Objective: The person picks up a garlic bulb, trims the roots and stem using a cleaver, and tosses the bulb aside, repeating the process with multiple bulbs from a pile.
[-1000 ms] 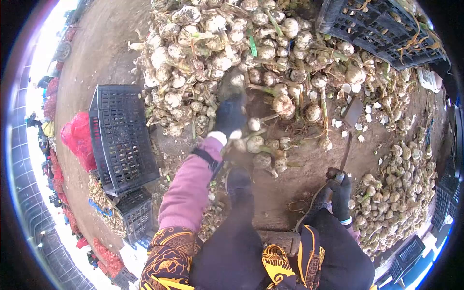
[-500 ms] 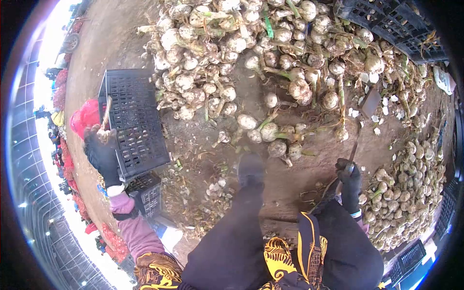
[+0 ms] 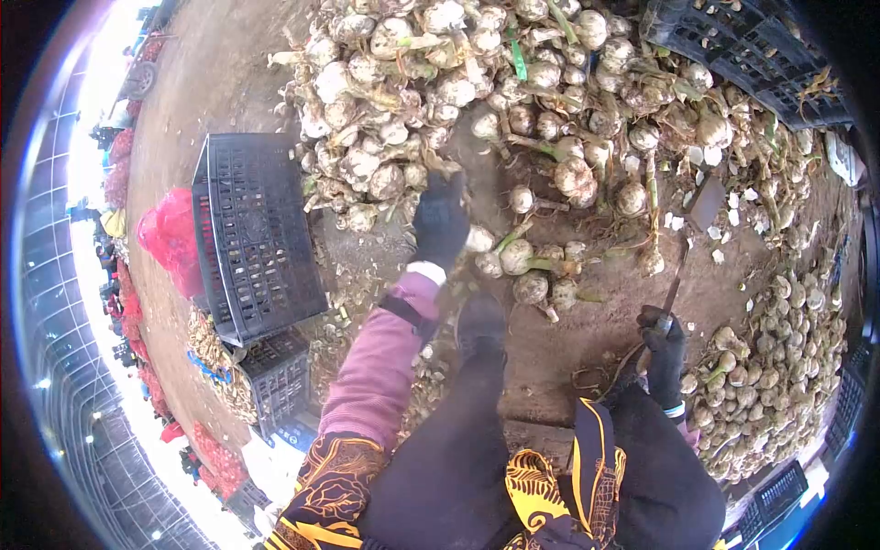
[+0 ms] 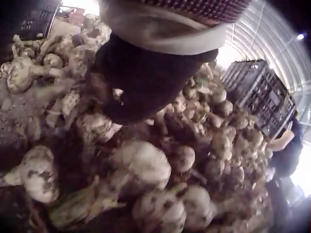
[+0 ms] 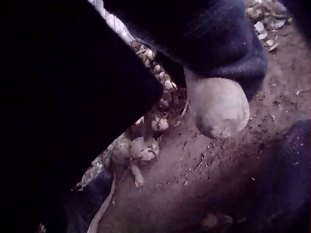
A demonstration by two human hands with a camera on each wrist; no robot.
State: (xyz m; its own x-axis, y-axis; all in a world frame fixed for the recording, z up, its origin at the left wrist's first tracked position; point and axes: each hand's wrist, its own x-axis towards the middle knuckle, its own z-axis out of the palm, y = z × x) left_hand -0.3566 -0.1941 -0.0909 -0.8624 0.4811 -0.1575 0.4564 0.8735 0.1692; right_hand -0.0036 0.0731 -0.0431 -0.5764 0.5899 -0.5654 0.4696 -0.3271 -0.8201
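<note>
My left hand (image 3: 442, 218), in a dark glove, reaches to the near edge of a big pile of dirty garlic bulbs (image 3: 385, 119) with stems on. Its fingertips overlap a bulb there; in the left wrist view the glove (image 4: 146, 82) hides its fingers, so I cannot tell whether they grip. My gloved right hand (image 3: 662, 344), beside my right leg, grips a small flat-bladed spade (image 3: 706, 203). The blade points away from me, over the ground near white scraps. In the right wrist view, the pale rounded end of its handle (image 5: 221, 109) sticks out below the curled fingers.
A black plastic crate (image 3: 261, 229) stands tilted on the left, beside a red net bag (image 3: 172, 238). Another crate (image 3: 747, 55) sits at the far right. Several loose bulbs (image 3: 518, 257) lie before my shoe (image 3: 480, 325). A second heap of garlic (image 3: 779, 376) is at my right.
My left hand went from the near pile to the far left side of the crate with a brownish stemmed thing, then came back to the pile without it. The right hand keeps its grip.
</note>
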